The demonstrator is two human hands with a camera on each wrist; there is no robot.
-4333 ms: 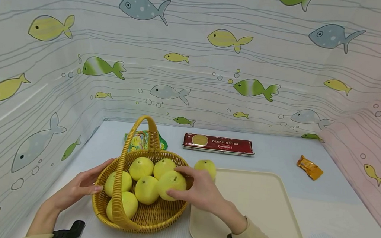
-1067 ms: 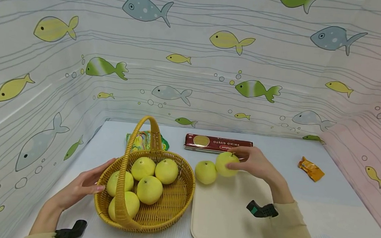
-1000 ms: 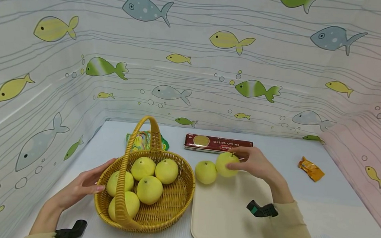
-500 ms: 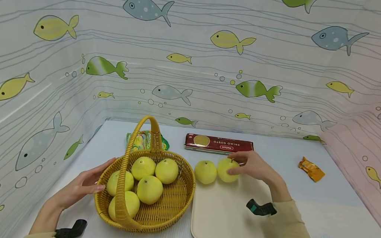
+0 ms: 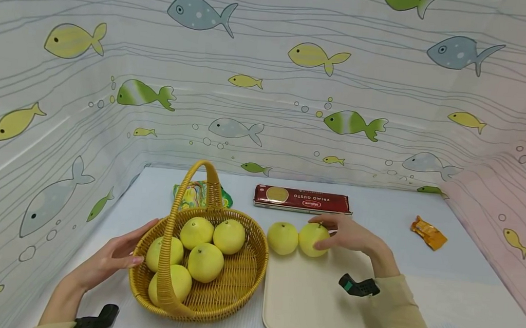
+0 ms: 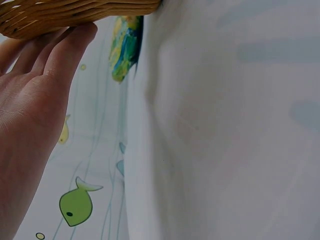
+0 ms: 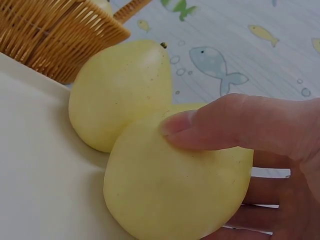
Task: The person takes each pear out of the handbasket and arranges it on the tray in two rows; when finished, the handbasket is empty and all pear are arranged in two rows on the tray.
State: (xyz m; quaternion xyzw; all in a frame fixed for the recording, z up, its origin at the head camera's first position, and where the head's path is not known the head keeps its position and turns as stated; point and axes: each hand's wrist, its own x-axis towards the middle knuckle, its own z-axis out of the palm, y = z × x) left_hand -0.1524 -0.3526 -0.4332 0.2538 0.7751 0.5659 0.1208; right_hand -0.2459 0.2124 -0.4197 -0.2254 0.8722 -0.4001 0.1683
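Note:
My right hand (image 5: 352,236) holds a pale yellow pomelo (image 5: 311,244) low over the far left part of a cream tray (image 5: 317,302); it appears to rest there. In the right wrist view the thumb presses its upper side, the other fingers lie behind, and it touches a second pomelo (image 7: 117,95). To the left stands a yellow wicker basket (image 5: 233,306) with an arched handle. Several pomelos (image 5: 206,262) lie inside, the right part showing bare wicker. My left hand (image 5: 104,262) rests against the basket's left side, fingers fairly straight and thumb apart.
Behind the tray lies a dark red pasta packet (image 5: 304,199). A green patterned packet (image 5: 195,193) sits behind the basket, partly hidden by its handle. At the right back is a small orange wrapped packet (image 5: 429,232). Fish-printed walls enclose the white table.
My right hand has taken a pomelo out of the basket, carried it right and lowered it onto the tray beside the other one. The left hand has stayed at the basket.

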